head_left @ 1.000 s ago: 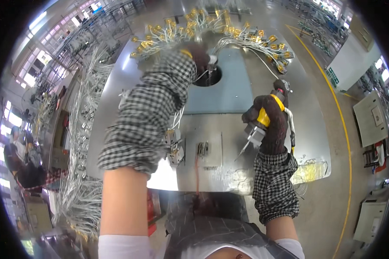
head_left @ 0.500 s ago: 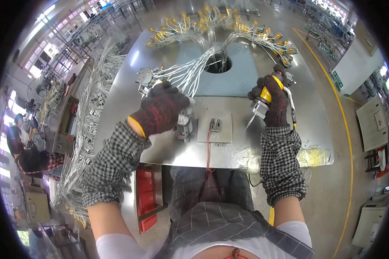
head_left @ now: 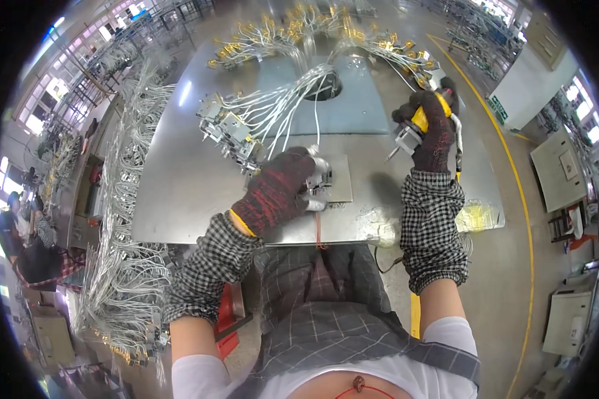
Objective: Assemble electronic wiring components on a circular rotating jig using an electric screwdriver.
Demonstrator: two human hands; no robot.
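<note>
My left hand [head_left: 279, 189], in a dark red and black glove with pale fingertips, is closed round a small grey metal part [head_left: 322, 178] on a square metal plate [head_left: 341, 181]. A single white wire runs down to that spot, and the fingers hide much of the part. My right hand [head_left: 436, 123], gloved too, is wrapped round a yellow and black power screwdriver [head_left: 420, 120]. Its grey metal nose and thin bit point down and left, apart from the plate. Beside my left hand lies a row of metal parts [head_left: 233, 133] on white wires [head_left: 289, 110].
White wires pass through a round hole [head_left: 327, 86] in the metal table [head_left: 180, 173]; several yellow-tipped ends [head_left: 293, 30] fan out at the back. A thin red cable [head_left: 318, 229] hangs at the front edge. More wire bundles [head_left: 126, 219] hang at the left; another person [head_left: 40, 233] is farther left.
My left hand has moved right, from the row of metal parts onto the small plate with a part in its fingers. My right hand has shifted slightly right with the screwdriver.
</note>
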